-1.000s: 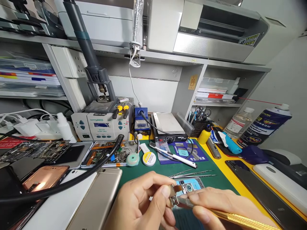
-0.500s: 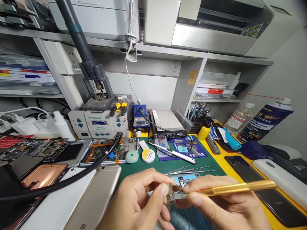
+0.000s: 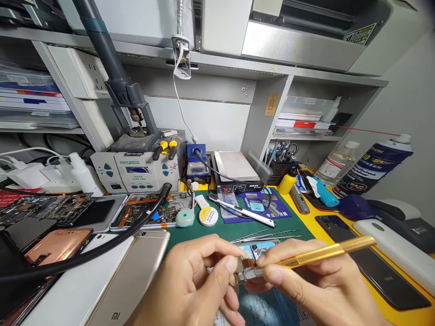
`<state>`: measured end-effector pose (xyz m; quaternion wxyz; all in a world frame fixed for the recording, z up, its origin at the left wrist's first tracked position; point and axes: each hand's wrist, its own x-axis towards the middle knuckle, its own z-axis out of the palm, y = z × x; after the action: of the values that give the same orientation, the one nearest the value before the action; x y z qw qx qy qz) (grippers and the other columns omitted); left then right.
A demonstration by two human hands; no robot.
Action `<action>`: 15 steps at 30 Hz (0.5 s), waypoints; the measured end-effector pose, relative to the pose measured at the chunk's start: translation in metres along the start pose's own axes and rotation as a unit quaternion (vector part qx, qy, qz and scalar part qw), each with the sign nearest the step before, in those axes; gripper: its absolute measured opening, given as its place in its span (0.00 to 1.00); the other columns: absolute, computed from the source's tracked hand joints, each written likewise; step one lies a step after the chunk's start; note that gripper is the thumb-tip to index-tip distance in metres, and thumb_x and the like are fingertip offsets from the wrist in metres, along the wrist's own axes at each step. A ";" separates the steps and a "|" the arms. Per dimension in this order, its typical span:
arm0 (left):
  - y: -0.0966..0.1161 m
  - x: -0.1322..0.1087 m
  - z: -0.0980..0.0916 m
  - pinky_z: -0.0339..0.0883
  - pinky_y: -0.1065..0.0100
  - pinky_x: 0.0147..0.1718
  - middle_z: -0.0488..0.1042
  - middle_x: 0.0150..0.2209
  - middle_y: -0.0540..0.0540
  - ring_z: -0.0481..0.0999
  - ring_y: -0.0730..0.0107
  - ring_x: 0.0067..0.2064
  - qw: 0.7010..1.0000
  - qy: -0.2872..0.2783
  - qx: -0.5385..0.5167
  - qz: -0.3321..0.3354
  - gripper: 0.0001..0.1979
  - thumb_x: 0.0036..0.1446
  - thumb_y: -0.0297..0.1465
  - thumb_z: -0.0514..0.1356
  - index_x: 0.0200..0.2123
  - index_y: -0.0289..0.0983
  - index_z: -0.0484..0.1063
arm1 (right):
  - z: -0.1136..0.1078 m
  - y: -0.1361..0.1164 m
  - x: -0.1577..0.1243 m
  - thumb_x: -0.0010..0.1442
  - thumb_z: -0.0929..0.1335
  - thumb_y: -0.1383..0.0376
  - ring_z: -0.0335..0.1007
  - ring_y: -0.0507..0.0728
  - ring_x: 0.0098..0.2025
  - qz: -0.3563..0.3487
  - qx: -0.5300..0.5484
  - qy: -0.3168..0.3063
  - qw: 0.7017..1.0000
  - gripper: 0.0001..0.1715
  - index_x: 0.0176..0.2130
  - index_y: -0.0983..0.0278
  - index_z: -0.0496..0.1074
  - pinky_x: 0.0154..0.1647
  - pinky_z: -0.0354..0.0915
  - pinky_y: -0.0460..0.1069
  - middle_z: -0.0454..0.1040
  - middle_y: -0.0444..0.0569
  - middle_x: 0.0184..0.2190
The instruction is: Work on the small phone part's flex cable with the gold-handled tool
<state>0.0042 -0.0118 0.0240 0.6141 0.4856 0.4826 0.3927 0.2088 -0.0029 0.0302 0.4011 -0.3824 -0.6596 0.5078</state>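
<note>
Lying at the far left are bare green phone circuit boards, with a shiny copper-coloured phone back just below them and a gold Mi phone lying face down nearer the person, a thick black rubber hose curving across above it. The person's left hand comes in beside that gold phone, its fingers curled and its thumb pressed against them, pinching a small metal phone part with an orange-brown ribbon strip up in the air above a dark green mat. Directly behind the part, on the mat, lies a blue-backed phone piece, and a row of slim steel tweezers sits just beyond it. The right hand comes in from the other side, its thumb and fingers pressed together around a long gold knurled tool handle, whose narrow steel tip reaches the small part between the two hands. Past the handle, a yellow counter carries a black phone and a white phone back, while a dark blue spray can stands farther back at the right.
</note>
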 end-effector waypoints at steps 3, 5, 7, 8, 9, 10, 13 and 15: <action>0.001 0.001 0.000 0.67 0.76 0.20 0.74 0.18 0.52 0.78 0.71 0.19 1.000 -0.002 -0.018 -0.007 0.18 0.56 0.46 0.65 0.36 0.36 0.79 | 0.003 0.003 -0.001 0.63 0.73 0.71 0.85 0.56 0.35 -0.059 -0.033 0.025 0.997 0.12 0.41 0.54 0.83 0.39 0.81 0.44 0.86 0.42 0.34; 0.001 0.003 -0.001 0.66 0.77 0.19 0.74 0.18 0.52 0.79 0.72 0.18 0.999 -0.005 -0.034 -0.007 0.19 0.55 0.47 0.66 0.35 0.35 0.79 | 0.004 0.005 -0.001 0.64 0.73 0.71 0.86 0.56 0.34 -0.066 -0.029 0.029 0.997 0.12 0.41 0.54 0.83 0.38 0.81 0.44 0.86 0.42 0.34; 0.001 0.003 -0.001 0.66 0.78 0.19 0.74 0.18 0.51 0.79 0.72 0.18 0.999 -0.008 -0.046 -0.005 0.20 0.54 0.48 0.66 0.35 0.35 0.79 | 0.004 0.006 -0.001 0.65 0.72 0.70 0.86 0.56 0.35 -0.057 -0.025 0.028 0.998 0.10 0.40 0.55 0.83 0.39 0.81 0.44 0.86 0.43 0.33; 0.000 0.004 -0.001 0.67 0.77 0.20 0.75 0.18 0.51 0.80 0.72 0.18 0.999 -0.008 -0.049 -0.003 0.20 0.54 0.48 0.66 0.35 0.35 0.79 | 0.005 0.007 -0.001 0.66 0.72 0.69 0.86 0.56 0.35 -0.054 -0.022 0.029 0.998 0.10 0.39 0.56 0.83 0.39 0.81 0.44 0.86 0.43 0.33; 0.000 0.004 -0.001 0.67 0.77 0.20 0.75 0.19 0.51 0.80 0.71 0.19 0.999 -0.008 -0.052 -0.001 0.20 0.55 0.48 0.66 0.36 0.35 0.79 | 0.006 0.007 -0.001 0.66 0.71 0.69 0.86 0.55 0.35 -0.053 -0.019 0.036 0.998 0.09 0.38 0.56 0.83 0.38 0.81 0.43 0.86 0.42 0.32; 0.000 0.004 -0.001 0.67 0.77 0.20 0.75 0.19 0.51 0.80 0.71 0.19 0.999 -0.006 -0.054 -0.001 0.20 0.55 0.48 0.66 0.36 0.35 0.79 | 0.007 0.007 -0.001 0.66 0.72 0.68 0.86 0.55 0.35 -0.051 -0.019 0.046 0.997 0.09 0.38 0.56 0.83 0.38 0.81 0.43 0.86 0.42 0.32; -0.001 0.003 -0.001 0.66 0.76 0.21 0.75 0.19 0.52 0.80 0.71 0.19 0.998 0.004 -0.056 -0.003 0.21 0.54 0.48 0.67 0.38 0.35 0.80 | 0.010 0.006 -0.003 0.65 0.72 0.67 0.86 0.54 0.33 -0.051 -0.024 0.073 0.996 0.08 0.36 0.56 0.83 0.36 0.80 0.41 0.86 0.42 0.31; -0.001 0.003 0.000 0.66 0.77 0.21 0.75 0.19 0.52 0.80 0.71 0.19 0.998 0.010 -0.059 -0.004 0.21 0.54 0.48 0.67 0.38 0.35 0.80 | 0.012 0.007 -0.002 0.65 0.72 0.67 0.86 0.55 0.33 -0.067 -0.037 0.077 0.994 0.08 0.37 0.55 0.83 0.37 0.81 0.42 0.86 0.42 0.31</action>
<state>0.0046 -0.0093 0.0229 0.6380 0.4426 0.4668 0.4233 0.1990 -0.0085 0.0213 0.4694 -0.3904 -0.6688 0.4242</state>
